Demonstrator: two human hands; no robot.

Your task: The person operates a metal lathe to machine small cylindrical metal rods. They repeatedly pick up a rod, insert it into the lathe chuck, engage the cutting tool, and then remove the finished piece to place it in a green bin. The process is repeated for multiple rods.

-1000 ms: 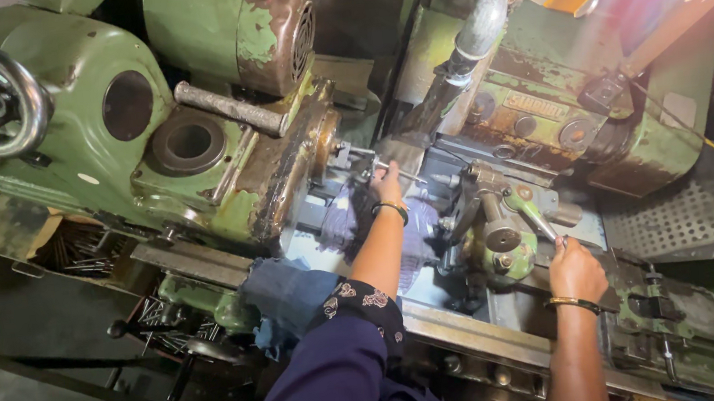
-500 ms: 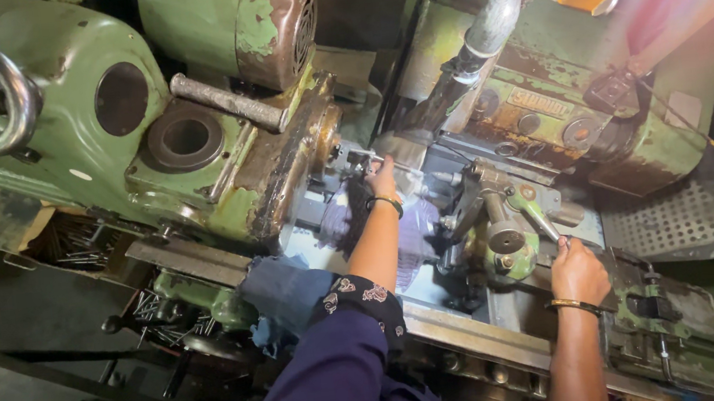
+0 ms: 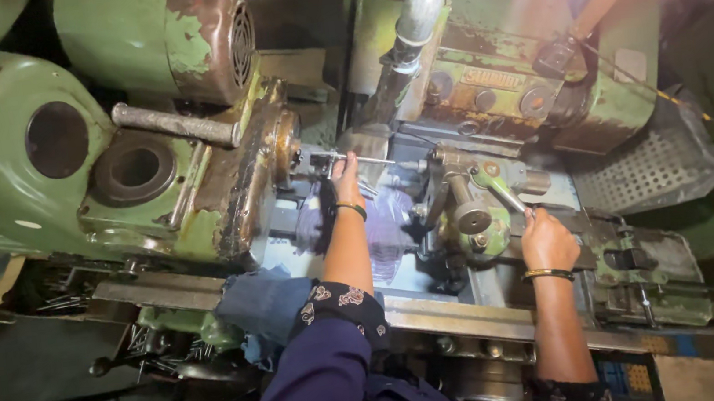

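I look down at an old green grinding machine [image 3: 38, 190]. My left hand [image 3: 346, 184], in a dark blue sleeve with a wrist bangle, reaches to a thin metal rod [image 3: 362, 160] mounted between the headstock [image 3: 269, 161] and the green tailstock [image 3: 473, 206], fingers closed around the rod. My right hand [image 3: 547, 238], also with a bangle, grips the shiny lever handle [image 3: 507, 198] of the tailstock.
A rusty motor housing [image 3: 189, 32] sits at the top. A grey coolant pipe [image 3: 413, 22] comes down at centre top. A blue cloth [image 3: 266, 303] lies on the front rail. Loose metal rods [image 3: 57, 289] lie in a tray at left. A perforated guard [image 3: 650, 170] stands at right.
The view has shifted closer and to the right. Both hands stay in the same places on the rod and the lever.
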